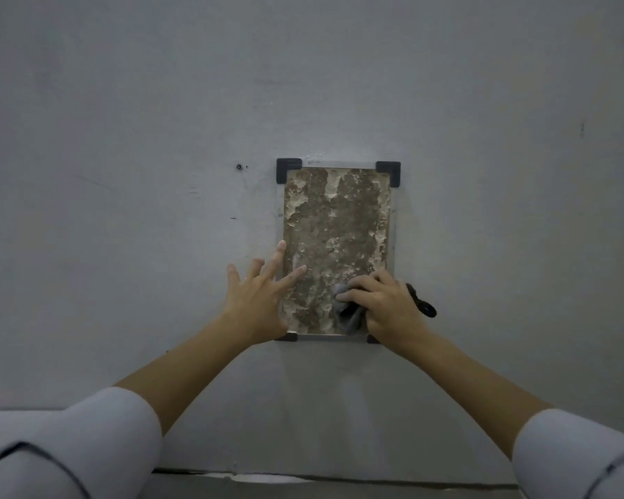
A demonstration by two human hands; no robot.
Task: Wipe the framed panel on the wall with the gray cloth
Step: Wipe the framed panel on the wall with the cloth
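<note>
Gray cloth lies bunched against the lower right part of the framed panel, clamped under the curled fingers of the right hand, whose thumb pinches it from the side. The panel hangs on the wall, its mottled brown face reaching up well above both sets of fingertips, with black corner brackets at the top. The left hand has its fingers spread wide and straight, holding nothing; the thumb lies on the panel's lower left area, the others on the frame edge and the wall beside it. A black looped strap pokes out just right of the right hand. White sleeves cover both upper arms.
</note>
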